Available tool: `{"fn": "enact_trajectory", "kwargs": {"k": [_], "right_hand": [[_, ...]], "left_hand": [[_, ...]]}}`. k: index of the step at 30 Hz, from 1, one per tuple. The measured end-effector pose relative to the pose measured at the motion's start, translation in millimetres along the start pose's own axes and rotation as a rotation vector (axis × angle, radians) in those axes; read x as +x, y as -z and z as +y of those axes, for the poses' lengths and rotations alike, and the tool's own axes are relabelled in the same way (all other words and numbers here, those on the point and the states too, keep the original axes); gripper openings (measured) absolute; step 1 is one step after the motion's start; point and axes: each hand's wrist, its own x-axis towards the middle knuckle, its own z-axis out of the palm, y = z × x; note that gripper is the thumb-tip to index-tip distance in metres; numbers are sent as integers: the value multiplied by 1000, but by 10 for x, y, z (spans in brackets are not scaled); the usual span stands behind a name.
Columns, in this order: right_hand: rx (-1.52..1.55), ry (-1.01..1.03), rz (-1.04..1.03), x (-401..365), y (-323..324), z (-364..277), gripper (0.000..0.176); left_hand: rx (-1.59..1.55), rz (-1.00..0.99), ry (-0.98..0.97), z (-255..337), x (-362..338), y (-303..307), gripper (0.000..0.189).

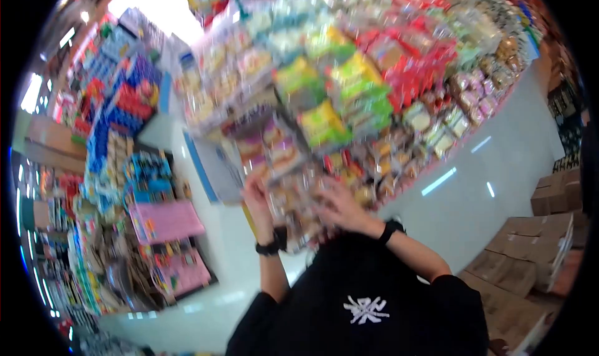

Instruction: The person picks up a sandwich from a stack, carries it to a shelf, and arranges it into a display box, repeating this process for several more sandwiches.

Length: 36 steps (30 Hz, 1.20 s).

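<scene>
My left hand (pixel 257 201) is at the left side of a clear plastic package (pixel 290 200) with brownish items inside, at the near corner of a large display of packaged food. My right hand (pixel 342 207) lies over the right side of the same package, its fingers spread. Just beyond it are packs with purple and white labels (pixel 274 145). Yellow-green packs (pixel 324 126) and red packs (pixel 412 66) stand in rows farther back. Motion blur hides how firmly the left fingers hold the package.
Brown cardboard boxes (pixel 524 250) are stacked on the floor at the lower right. Shelves and stands with colourful goods, among them a pink box (pixel 165 222), line the left. A white display side with a blue edge (pixel 203 169) stands left of the packages.
</scene>
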Motion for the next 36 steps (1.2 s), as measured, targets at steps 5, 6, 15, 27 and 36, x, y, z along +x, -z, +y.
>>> {"fn": "enact_trajectory", "kwargs": {"k": [5, 6, 15, 27, 36], "right_hand": [[-62, -229, -60, -650, 161, 313, 42], [-52, -238, -79, -709, 131, 330, 42], [-201, -104, -134, -737, -16, 326, 55], [-197, -111, -166, -640, -115, 314, 54], [-152, -171, 97, -939, 55, 360, 41]], "left_hand": [[46, -136, 46, 461, -386, 207, 86], [53, -121, 63, 496, -454, 262, 86], [1049, -188, -116, -99, -1029, 762, 52], [1055, -80, -4, -610, -1273, 743, 79], [1014, -129, 137, -613, -1217, 797, 83]]}}
